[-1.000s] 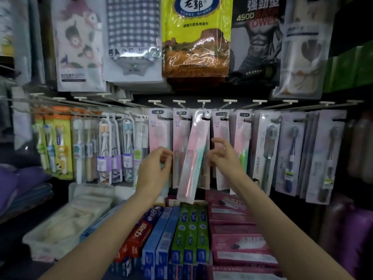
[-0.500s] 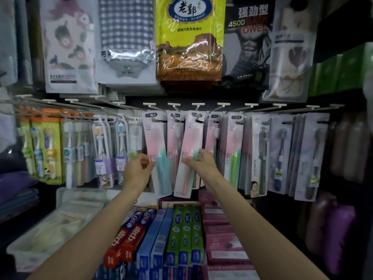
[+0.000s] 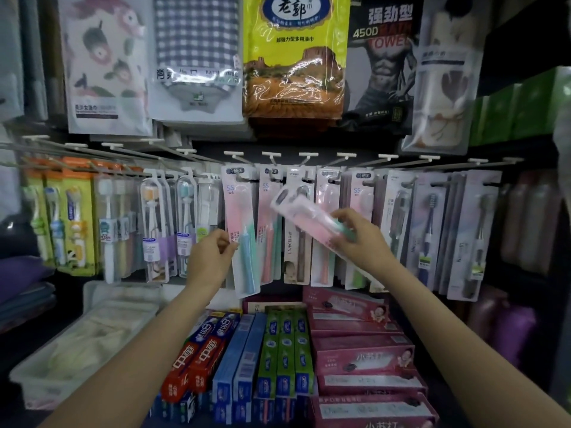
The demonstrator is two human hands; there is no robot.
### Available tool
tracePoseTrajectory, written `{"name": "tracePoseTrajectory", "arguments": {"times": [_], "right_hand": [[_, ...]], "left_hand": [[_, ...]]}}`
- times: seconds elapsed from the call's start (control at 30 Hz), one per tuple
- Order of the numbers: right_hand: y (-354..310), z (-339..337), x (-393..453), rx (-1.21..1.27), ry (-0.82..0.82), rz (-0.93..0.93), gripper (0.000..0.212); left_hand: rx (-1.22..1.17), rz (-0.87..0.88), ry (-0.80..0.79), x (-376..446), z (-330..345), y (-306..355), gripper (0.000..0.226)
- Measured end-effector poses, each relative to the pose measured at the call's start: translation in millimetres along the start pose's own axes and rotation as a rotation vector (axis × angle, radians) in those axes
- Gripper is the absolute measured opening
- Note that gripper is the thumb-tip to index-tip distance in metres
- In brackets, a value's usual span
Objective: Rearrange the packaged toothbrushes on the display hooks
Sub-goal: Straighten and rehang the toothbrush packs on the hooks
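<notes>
A row of packaged toothbrushes hangs from white display hooks (image 3: pixel 308 156) across the middle of the rack. My right hand (image 3: pixel 358 239) grips a pink pack with a green-handled toothbrush (image 3: pixel 304 213), off its hook and tilted with its top end up to the left. My left hand (image 3: pixel 213 254) pinches the left edge of a hanging pink pack with a teal toothbrush (image 3: pixel 244 239). Behind the lifted pack a pale pack with a dark brush (image 3: pixel 295 242) hangs uncovered.
Bagged towels (image 3: pixel 293 57) hang above the hooks. Children's toothbrush packs (image 3: pixel 68 217) fill the left hooks, dark-bristled ones (image 3: pixel 429 223) the right. Toothpaste boxes (image 3: pixel 278 350) are stacked below, pink boxes (image 3: pixel 361 350) beside them, a white plastic bin (image 3: pixel 77 344) at lower left.
My right hand has taken the pink pack off the middle hook and swung it up to the right. My left hand moved right and now pinches the neighbouring pack.
</notes>
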State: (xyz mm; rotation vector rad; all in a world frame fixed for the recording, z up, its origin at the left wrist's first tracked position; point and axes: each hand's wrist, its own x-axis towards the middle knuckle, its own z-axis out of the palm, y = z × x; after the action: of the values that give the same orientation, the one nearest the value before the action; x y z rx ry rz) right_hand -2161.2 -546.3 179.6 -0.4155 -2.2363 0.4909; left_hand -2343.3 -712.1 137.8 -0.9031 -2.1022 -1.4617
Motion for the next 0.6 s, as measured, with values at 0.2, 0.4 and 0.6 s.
{"name": "tracePoseTrajectory", "arguments": {"times": [0.2, 0.4, 0.6], "right_hand": [[17, 6, 2, 0.173, 0.301, 0.173, 0.034], [9, 20, 12, 0.21, 0.303, 0.322, 0.034], [-18, 63, 2, 0.073, 0.421, 0.052, 0.04]], "left_hand": [[0.036, 0.025, 0.009, -3, -1, 5, 0.015], [0.036, 0.03, 0.003, -4, 2, 7, 0.015], [0.035, 0.008, -0.028, -2, -11, 0, 0.019]]}}
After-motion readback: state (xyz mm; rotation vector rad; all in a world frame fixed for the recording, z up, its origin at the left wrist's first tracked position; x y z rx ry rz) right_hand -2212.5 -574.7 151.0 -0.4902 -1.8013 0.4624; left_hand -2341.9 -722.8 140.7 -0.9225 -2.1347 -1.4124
